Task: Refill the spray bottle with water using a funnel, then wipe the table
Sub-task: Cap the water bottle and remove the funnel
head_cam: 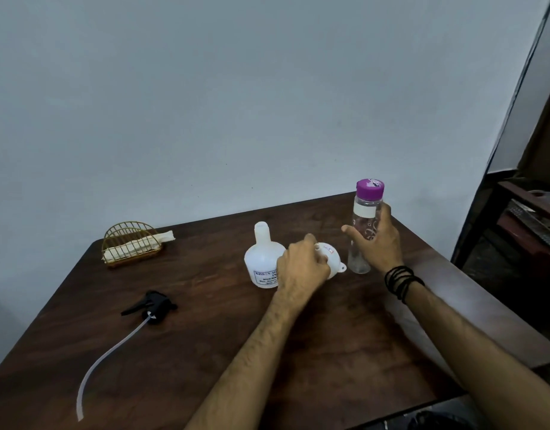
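Note:
A white spray bottle stands upright and uncapped near the middle of the dark wooden table. Its black trigger head with a long white dip tube lies on the table to the left. Just right of the spray bottle, my left hand grips a white funnel that lies on the table. My right hand is wrapped around a clear water bottle with a purple cap, which stands upright on the table.
A gold wire basket holding a folded pale cloth sits at the table's back left. A blue-grey wall runs behind the table. Dark wooden furniture stands beyond the table's right edge.

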Tool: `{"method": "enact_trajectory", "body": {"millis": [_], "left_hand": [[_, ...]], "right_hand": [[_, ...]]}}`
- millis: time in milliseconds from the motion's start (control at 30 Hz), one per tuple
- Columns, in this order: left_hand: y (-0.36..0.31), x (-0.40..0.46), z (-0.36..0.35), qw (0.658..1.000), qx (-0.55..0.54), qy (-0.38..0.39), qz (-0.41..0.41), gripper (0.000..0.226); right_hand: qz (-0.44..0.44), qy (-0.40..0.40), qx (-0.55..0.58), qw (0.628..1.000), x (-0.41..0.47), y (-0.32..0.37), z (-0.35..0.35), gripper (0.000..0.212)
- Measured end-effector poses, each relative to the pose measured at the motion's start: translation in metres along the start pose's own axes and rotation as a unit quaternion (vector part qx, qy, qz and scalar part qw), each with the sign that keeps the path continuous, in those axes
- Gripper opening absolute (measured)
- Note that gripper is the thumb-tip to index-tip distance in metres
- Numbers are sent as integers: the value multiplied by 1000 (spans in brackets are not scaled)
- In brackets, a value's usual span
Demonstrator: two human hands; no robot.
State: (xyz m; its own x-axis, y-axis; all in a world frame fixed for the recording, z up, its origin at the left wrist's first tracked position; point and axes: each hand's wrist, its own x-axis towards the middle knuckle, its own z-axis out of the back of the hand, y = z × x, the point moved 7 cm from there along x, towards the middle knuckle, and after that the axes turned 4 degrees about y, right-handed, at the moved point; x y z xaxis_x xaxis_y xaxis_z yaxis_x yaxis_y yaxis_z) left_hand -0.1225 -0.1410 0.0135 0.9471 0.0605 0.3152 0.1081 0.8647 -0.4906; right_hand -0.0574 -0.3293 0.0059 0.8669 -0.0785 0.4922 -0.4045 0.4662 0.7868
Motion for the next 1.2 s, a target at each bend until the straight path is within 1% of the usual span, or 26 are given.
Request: {"method": "enact_trajectory", "body": {"millis": [100,167,233,333,400,467,567,667,867,967,1067,1200], "left_hand": [[6,-3,-27,999,15,36,6,16],[11,-7,-38,999,1,45,16,25],[17,-12,-45,998,-30,52,21,36],[23,-21,-57,996,-55,72,10,62],[26,-20,-62,997,-46,64,2,67],[28,-14,-61,998,-42,49,5,68],[26,9,-63,997,-59,35,23,71],[27,42,-70,994,-88,19,66,72],[31,107,-107,981,-145,7,130,70],[31,137,-123,981,-139,8,135,69],[33,166,-133,983,-124,4,134,68],[40,198,-139,987,-84,-8,134,66]], "right_hand": [[2,19,1,1000,1,-3,-1,87],[2,21,5,1000,-1,-6,0,85],[2,26,10,1000,-5,-10,-1,84],[-16,54,-3,998,-15,-26,-8,83],[-33,87,-46,995,-23,-41,-15,88],[-43,106,-72,991,-27,-50,-18,86],[-52,90,-68,992,-13,-57,-15,74],[-55,72,-60,994,17,-61,-15,75],[-83,84,-64,991,90,-94,-33,68],[-106,74,-47,991,125,-113,-42,67],[-109,65,-41,991,156,-131,-51,70],[-114,80,-38,989,182,-153,-64,75]]}}
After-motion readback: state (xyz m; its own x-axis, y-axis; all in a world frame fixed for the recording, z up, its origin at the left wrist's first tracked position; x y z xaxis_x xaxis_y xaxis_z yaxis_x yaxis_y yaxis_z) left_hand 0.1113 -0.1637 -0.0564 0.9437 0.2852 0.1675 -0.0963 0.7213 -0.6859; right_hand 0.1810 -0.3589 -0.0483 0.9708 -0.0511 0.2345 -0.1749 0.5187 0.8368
